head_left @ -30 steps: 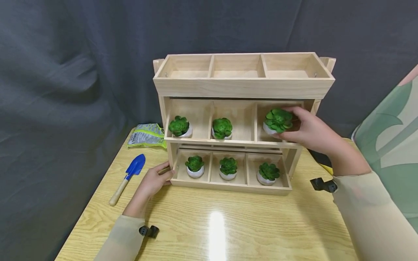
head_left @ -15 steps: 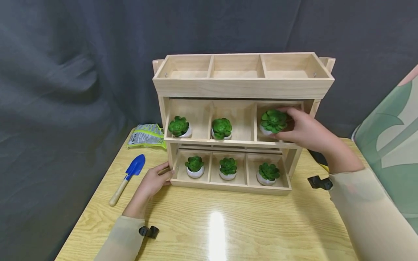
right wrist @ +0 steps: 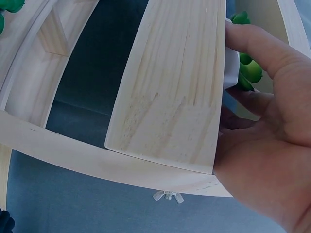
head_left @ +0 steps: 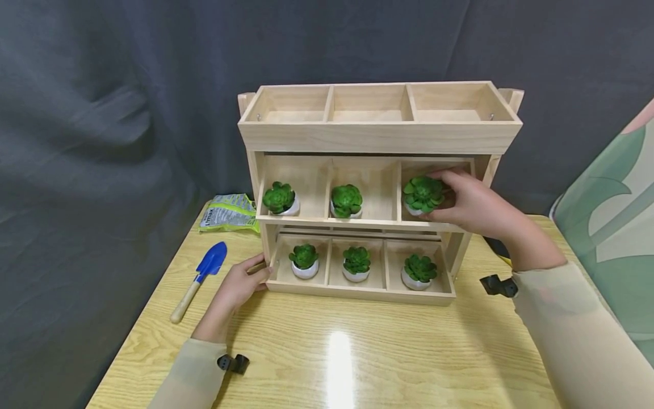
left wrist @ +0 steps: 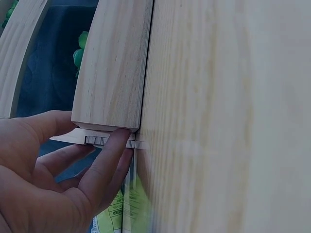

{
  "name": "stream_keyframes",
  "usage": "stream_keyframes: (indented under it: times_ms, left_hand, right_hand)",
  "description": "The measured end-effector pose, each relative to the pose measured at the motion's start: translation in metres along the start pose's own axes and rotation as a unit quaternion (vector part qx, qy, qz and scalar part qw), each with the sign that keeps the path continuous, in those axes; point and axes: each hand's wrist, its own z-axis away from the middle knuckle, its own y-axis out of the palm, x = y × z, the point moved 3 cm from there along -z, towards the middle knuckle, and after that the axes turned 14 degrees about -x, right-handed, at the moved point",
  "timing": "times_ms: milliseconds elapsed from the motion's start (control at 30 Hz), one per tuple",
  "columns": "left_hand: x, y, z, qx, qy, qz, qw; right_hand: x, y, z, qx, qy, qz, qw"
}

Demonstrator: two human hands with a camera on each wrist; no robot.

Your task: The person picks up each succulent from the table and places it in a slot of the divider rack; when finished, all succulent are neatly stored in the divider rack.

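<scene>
A light wooden three-tier plant stand (head_left: 380,138) stands on the table. My right hand (head_left: 475,204) grips a small potted succulent (head_left: 423,193) in the right compartment of the middle tier. The right wrist view shows its white pot (right wrist: 232,68) between thumb and fingers, partly behind the tray's front board. Low on the left, my left hand (head_left: 244,282) holds the end of the bottom tray, thumb and fingertips at its corners (left wrist: 104,127). Two more succulents (head_left: 279,198) (head_left: 346,201) sit in the middle tier, tilted forward. Three others (head_left: 305,261) (head_left: 356,264) (head_left: 419,272) fill the bottom compartments.
A blue trowel (head_left: 200,281) with a wooden handle lies left of the stand. Behind it is a green-and-grey packet (head_left: 229,212). A dark curtain (head_left: 357,40) hangs behind the table. Something dark with a yellow edge lies partly hidden behind my right forearm.
My right hand has moved slightly left with the succulent and lowered it a little within the right middle compartment. The left hand stays on the bottom tray's end.
</scene>
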Motion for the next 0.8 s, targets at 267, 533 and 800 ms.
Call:
stream_keyframes:
  times_ms: [267,533,800]
  left_hand:
    - [-0.0002,-0.0002,0.0001,0.000,0.002,0.000,1.0000]
    - [-0.0001,-0.0002,0.0004,0.001,0.002,0.003,1.0000]
    - [-0.0009,-0.0005,0.0010,0.000,0.000,-0.002,1.0000]
  right_hand:
    - [-0.0015,0.0010,0.0000,0.016,0.002,0.022,0.9996]
    - [-0.0019,0.0011,0.0000,0.029,0.008,0.015,0.9994]
    - [-0.0020,-0.0016,0.0034,0.045,0.000,0.003,0.9990]
